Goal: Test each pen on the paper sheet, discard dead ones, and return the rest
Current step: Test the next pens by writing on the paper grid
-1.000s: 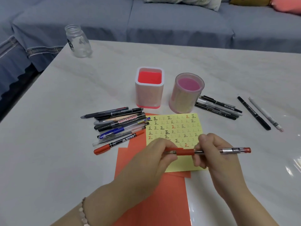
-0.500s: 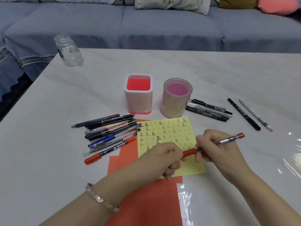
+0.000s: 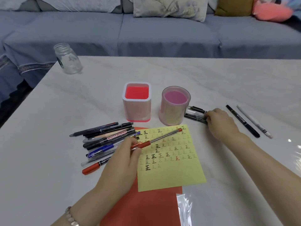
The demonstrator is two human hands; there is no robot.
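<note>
The left hand point(image 3: 123, 154) pinches the red pen point(image 3: 156, 140) by its grip, slanted over the yellow paper sheet point(image 3: 171, 173) mid-desk. The right hand point(image 3: 218, 121) curls over the small pen group point(image 3: 194, 114) just right of the round cup point(image 3: 175, 106), though whether it grips one I cannot tell. This looks like the sorting step, so next the red pen needs placing and a fresh pen brought to the sheet.

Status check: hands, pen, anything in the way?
Left hand pinches red pen above yellow sheet. Right hand on black pens beside round cup; grip unclear. Nothing in the way.
</note>
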